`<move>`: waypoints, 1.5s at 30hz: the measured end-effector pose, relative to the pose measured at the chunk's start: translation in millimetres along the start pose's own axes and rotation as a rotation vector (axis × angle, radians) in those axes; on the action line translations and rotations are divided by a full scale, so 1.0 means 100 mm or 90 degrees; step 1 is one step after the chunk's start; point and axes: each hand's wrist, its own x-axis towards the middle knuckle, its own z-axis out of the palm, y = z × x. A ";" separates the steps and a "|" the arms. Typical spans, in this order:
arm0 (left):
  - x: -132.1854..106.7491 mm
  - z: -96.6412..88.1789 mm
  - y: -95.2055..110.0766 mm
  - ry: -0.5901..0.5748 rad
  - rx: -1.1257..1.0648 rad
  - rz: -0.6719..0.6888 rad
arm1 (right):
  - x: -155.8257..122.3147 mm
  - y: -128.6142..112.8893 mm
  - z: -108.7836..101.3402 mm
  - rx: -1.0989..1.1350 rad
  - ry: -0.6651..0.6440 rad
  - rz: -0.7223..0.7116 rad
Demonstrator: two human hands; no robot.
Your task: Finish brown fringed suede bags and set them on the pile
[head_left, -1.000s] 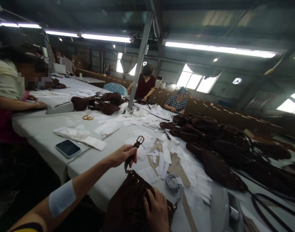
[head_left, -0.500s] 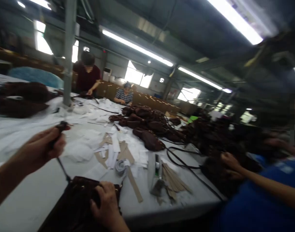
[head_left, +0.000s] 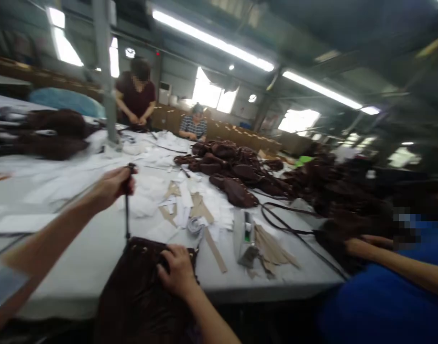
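Observation:
A dark brown drawstring bag [head_left: 143, 291] with metal eyelets along its top hangs over the table's near edge. My left hand [head_left: 113, 187] is closed round a dark strap [head_left: 127, 215], pulled upright from the bag's left top corner. At the bag's upper right, my right hand [head_left: 179, 270] grips the material, fingers curled over it. What lies under those fingers is hidden.
Right of the bag lie a paper roll [head_left: 195, 225], a metal tape dispenser [head_left: 246, 239] and tan strips [head_left: 274, 248]. Brown bags [head_left: 236, 167] are heaped behind. A co-worker in blue [head_left: 384, 306] works at right; a post [head_left: 106, 71] rises at left.
The whole view has shifted, so the table and bag sit differently in it. My left hand has come rightward and the strap now runs nearly vertical. My right hand stays on the bag.

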 end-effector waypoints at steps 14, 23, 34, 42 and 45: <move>-0.02 0.26 -0.37 -0.207 0.029 -0.138 | 0.12 0.17 0.18 -0.007 -0.044 -0.056; -0.63 0.55 -1.61 -0.118 0.048 -0.292 | 0.07 0.10 0.11 0.010 -0.049 -0.043; -0.76 0.43 -1.94 -0.083 0.229 -0.107 | 0.21 1.07 -0.32 0.008 0.204 0.370; -0.75 0.40 -2.07 -0.066 0.245 -0.126 | 0.59 2.03 -0.78 -0.233 0.113 0.498; -0.75 0.40 -2.12 -0.059 0.227 -0.151 | 0.78 2.21 -0.73 -0.319 0.043 0.531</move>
